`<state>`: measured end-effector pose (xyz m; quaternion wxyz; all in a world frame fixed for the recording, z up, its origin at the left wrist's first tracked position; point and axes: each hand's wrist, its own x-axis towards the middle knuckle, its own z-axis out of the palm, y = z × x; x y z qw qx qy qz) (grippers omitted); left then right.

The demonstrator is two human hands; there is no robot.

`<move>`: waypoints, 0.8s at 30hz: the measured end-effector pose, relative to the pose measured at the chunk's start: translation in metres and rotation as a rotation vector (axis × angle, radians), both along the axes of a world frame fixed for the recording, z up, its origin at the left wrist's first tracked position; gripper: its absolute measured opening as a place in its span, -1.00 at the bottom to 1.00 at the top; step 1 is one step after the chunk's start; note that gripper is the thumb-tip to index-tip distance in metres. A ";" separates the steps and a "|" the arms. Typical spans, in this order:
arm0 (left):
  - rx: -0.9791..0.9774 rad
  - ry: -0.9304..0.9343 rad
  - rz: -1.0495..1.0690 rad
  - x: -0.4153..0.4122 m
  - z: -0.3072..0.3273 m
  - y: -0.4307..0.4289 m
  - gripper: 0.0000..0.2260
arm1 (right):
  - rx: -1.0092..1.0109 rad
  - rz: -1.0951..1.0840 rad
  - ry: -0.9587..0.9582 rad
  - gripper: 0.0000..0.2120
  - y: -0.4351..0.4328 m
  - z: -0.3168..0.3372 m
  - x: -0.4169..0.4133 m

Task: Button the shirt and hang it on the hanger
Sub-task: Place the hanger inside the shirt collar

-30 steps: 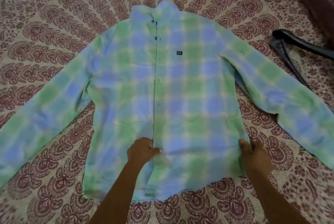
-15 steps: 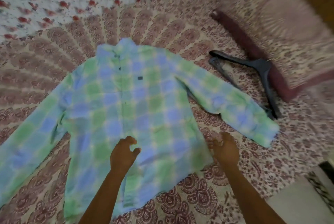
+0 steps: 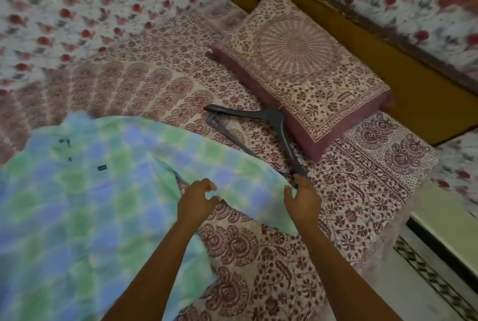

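A blue and green checked shirt lies flat on the bed, front up, with dark buttons visible near the collar. Its right sleeve stretches toward a dark plastic hanger lying on the bedspread beside a pillow. My left hand hovers with curled, spread fingers over the sleeve near the armpit. My right hand is open over the cuff end, and its fingertips reach the hanger's lower tip. Neither hand clearly grips anything. The picture is blurred by motion.
A patterned pillow lies at the back right, touching the hanger. The wooden bed frame runs behind it. The bed's right edge drops to a tiled floor. A floral sheet covers the far left.
My view has swung to the right. Both hands have left the shirt's hem and moved right onto the right sleeve, closer to the hanger.
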<state>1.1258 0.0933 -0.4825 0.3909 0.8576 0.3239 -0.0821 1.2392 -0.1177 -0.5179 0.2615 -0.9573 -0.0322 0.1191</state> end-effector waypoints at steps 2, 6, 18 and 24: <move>-0.003 -0.030 -0.041 0.040 -0.006 -0.011 -0.83 | -0.011 0.018 -0.009 -0.62 -0.004 -0.009 0.028; 0.033 -0.018 -0.069 0.101 -0.019 -0.022 -0.86 | -0.035 0.085 -0.021 -0.62 0.006 -0.030 0.069; 0.177 -0.032 -0.002 0.152 -0.041 0.016 -0.85 | -0.081 0.070 0.045 -0.57 0.029 -0.072 0.122; 0.428 0.029 0.166 0.136 -0.022 0.047 -0.70 | -0.027 0.196 -0.140 -0.53 0.036 -0.036 0.119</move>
